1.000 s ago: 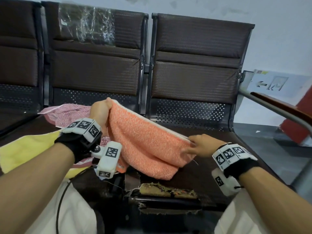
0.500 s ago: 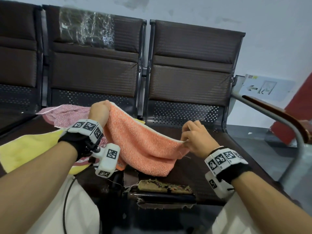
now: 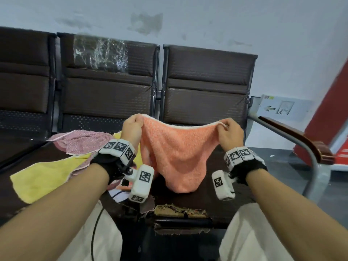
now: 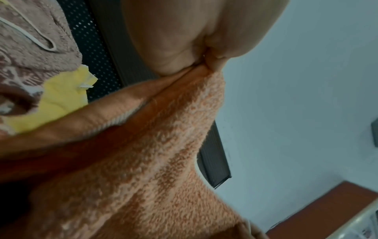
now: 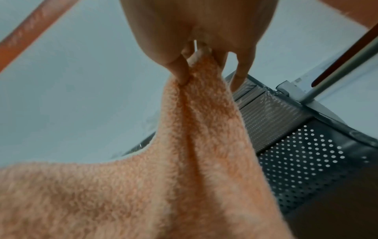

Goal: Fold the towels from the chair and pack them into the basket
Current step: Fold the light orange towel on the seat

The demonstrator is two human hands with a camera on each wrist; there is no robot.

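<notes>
An orange terry towel (image 3: 178, 153) hangs in the air above the dark chair seat (image 3: 212, 189), sagging between my two hands. My left hand (image 3: 131, 127) grips its upper left corner, the cloth bunched under curled fingers (image 4: 114, 105). My right hand (image 3: 228, 132) pinches the upper right corner between thumb and fingers (image 5: 180, 71). The orange towel (image 5: 184, 161) falls in a long fold below that pinch. A yellow towel (image 3: 43, 179) and a pink patterned towel (image 3: 82, 142) lie spread on the seat to the left. No basket is plainly in view.
Dark brown chair backs (image 3: 207, 81) stand right behind the towel. A metal armrest with a wooden top (image 3: 293, 138) curves down on the right. The front edge of the seat (image 3: 180, 213) is torn. A red pillar (image 3: 331, 102) stands far right.
Both hands have risen and the right hand moved outward, lifting the orange towel off the seat and stretching its top edge. The head view tilted up.
</notes>
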